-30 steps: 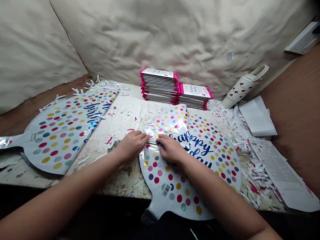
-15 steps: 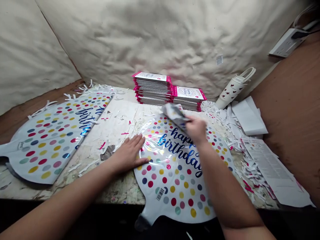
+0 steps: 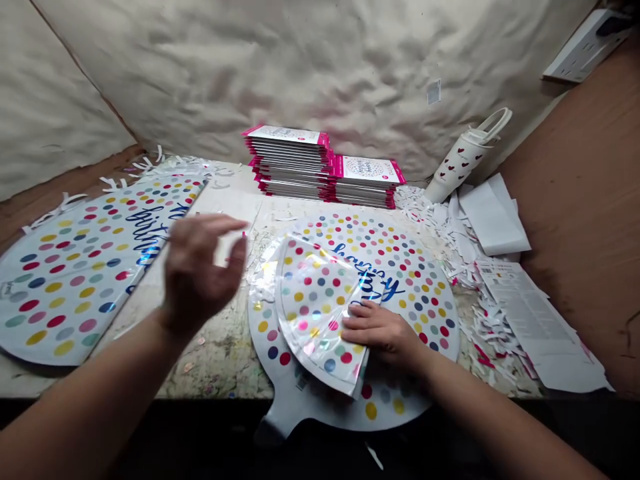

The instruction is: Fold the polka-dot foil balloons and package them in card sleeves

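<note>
A round white foil balloon [image 3: 425, 287] with coloured dots and blue lettering lies flat before me, its neck hanging past the table's front edge. On top of it rests a folded foil balloon [image 3: 315, 300], wedge-shaped and shiny, with the same dots. My right hand [image 3: 380, 333] lies with fingers stretched out on the folded balloon's right edge. In the air left of it is my left hand [image 3: 203, 267], thumb and fingers apart, slightly blurred, holding nothing. To its left, a larger half-folded dotted balloon [image 3: 75, 273] covers the table's left side.
Two stacks of pink-edged packets [image 3: 290, 163] stand against the paper-covered wall. A white tumbler with hearts [image 3: 460, 163] leans at the back right. Paper shreds [image 3: 430, 213], white sheets [image 3: 495, 213] and a printed card [image 3: 535, 320] lie along the right side. A power strip [image 3: 580, 50] hangs above.
The blurred silvery piece in my right hand is gone from the back; a folded balloon now lies on the round one under that hand. My left hand has lifted off the balloon and moved left.
</note>
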Action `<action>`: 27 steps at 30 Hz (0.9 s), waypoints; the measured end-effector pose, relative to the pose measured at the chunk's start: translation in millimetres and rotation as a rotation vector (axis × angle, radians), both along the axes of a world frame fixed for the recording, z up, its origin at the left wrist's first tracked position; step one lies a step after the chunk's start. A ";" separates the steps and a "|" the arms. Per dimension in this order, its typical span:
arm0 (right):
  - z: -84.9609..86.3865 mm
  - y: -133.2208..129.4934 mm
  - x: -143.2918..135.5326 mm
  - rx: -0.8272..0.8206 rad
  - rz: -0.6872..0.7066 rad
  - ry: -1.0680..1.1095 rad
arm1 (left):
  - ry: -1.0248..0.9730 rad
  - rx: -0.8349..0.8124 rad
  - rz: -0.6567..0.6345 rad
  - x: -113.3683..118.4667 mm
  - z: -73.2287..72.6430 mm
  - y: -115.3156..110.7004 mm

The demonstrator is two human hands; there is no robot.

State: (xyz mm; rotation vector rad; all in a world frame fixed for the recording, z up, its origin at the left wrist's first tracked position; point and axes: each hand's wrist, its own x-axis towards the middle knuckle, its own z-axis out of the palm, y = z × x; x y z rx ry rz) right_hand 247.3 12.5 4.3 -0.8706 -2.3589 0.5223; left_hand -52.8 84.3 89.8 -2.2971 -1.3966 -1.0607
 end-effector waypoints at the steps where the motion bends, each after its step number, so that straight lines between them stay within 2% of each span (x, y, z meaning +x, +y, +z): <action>1: -8.0 -0.1 2.1 -0.003 0.044 -0.021 | 0.082 -0.021 -0.198 15.5 -6.1 1.1; 3: -17.0 0.9 6.0 0.017 0.112 -0.027 | 0.304 -0.154 -0.604 50.7 -27.6 7.3; 4: -18.5 1.0 7.6 0.036 0.127 -0.021 | 0.410 -0.235 -0.721 68.2 -40.7 11.3; 5: -18.5 0.3 8.9 0.056 0.130 -0.016 | 0.493 -0.318 -0.770 84.3 -53.6 15.0; 8: -15.6 -8.0 13.7 0.116 0.110 -0.021 | 0.591 -0.512 -0.729 118.9 -81.8 19.4; 11: -13.7 -20.4 20.5 0.081 0.129 -0.021 | 0.570 -0.606 -0.657 131.4 -89.3 14.1; 13: -11.5 -24.2 24.1 -0.101 0.098 0.028 | 0.557 -0.652 -0.637 126.9 -88.3 12.4; 14: -9.5 -23.3 25.1 -0.242 0.028 0.074 | 0.560 -0.680 -0.632 119.7 -87.6 14.0; 17: -0.4 -8.7 22.8 -0.755 -0.358 0.307 | 0.577 -0.771 -0.571 76.6 -86.1 29.6; 19: 6.2 7.2 18.3 -1.074 -0.620 0.510 | 0.544 -0.811 -0.453 37.5 -81.6 43.4; 21: 11.2 22.8 13.8 -1.284 -0.764 0.629 | 0.417 -0.817 -0.283 5.0 -71.4 50.5; 22: 12.9 29.2 11.9 -1.344 -0.805 0.641 | 0.318 -0.779 -0.159 -4.5 -64.9 48.8; 24: 15.0 37.6 9.2 -1.394 -0.840 0.609 | 0.147 -0.658 0.041 -5.5 -53.2 32.5; 25: 15.7 39.5 8.1 -1.412 -0.851 0.593 | 0.113 -0.596 0.065 2.6 -49.9 18.4; 26: 16.3 40.2 7.0 -1.424 -0.860 0.578 | 0.119 -0.566 0.029 14.9 -49.3 1.7; 27: 17.0 39.9 6.1 -1.426 -0.865 0.560 | 0.179 -0.552 -0.133 29.6 -51.4 -16.1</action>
